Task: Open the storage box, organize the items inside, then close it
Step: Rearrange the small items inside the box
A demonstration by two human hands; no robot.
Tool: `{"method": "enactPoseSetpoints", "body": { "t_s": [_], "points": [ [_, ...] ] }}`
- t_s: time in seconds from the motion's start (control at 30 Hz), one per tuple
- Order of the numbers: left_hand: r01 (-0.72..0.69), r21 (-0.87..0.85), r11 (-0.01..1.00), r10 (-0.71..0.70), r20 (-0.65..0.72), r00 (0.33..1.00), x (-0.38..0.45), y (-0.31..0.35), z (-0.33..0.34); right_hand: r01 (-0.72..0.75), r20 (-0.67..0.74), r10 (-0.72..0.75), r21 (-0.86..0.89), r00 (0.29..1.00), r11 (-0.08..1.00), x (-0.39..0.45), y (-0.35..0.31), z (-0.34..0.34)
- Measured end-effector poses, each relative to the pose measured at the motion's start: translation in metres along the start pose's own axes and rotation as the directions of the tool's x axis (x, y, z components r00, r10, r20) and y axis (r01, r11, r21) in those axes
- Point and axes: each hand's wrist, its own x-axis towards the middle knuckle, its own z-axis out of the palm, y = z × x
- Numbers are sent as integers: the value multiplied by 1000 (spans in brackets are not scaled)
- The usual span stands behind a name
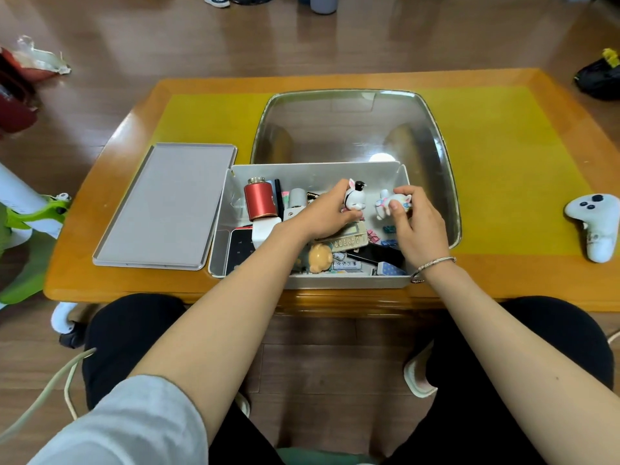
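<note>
The grey storage box [315, 172] stands open on the table, its clear lid [355, 129] tipped up behind it. Inside the box my left hand [322, 216] grips a white figurine with a black top hat [355, 196]. To its right, my right hand [419, 226] pinches a small white and pink figurine [391, 203]. Loose in the box lie a red canister [261, 203], a black pen [279, 196], a black tablet-like device [240, 246], an orange bear head [320, 258], binder clips [374, 236] and several small packets.
A flat grey tray [164, 206] lies on the table left of the box. A white game controller [595, 226] rests at the table's right edge. The yellow mat [503, 162] covers the table top. A green and white stand [30, 216] is at far left.
</note>
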Motion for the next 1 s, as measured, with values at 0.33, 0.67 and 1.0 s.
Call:
{"method": "enactPoseSetpoints", "body": {
  "t_s": [0.33,0.67,1.0],
  "points": [
    [54,105,993,-70,147,987,4,-5,9,18,12,-18,-25,1000,1000,0,-2,-1],
    [53,107,993,-68,146,987,-13,-11,15,3,19,-3,-14,1000,1000,0,-3,-1],
    [86,-91,992,-80,73,994,3,8,24,-2,-27,5,82,1000,997,-1,0,0]
  ]
}}
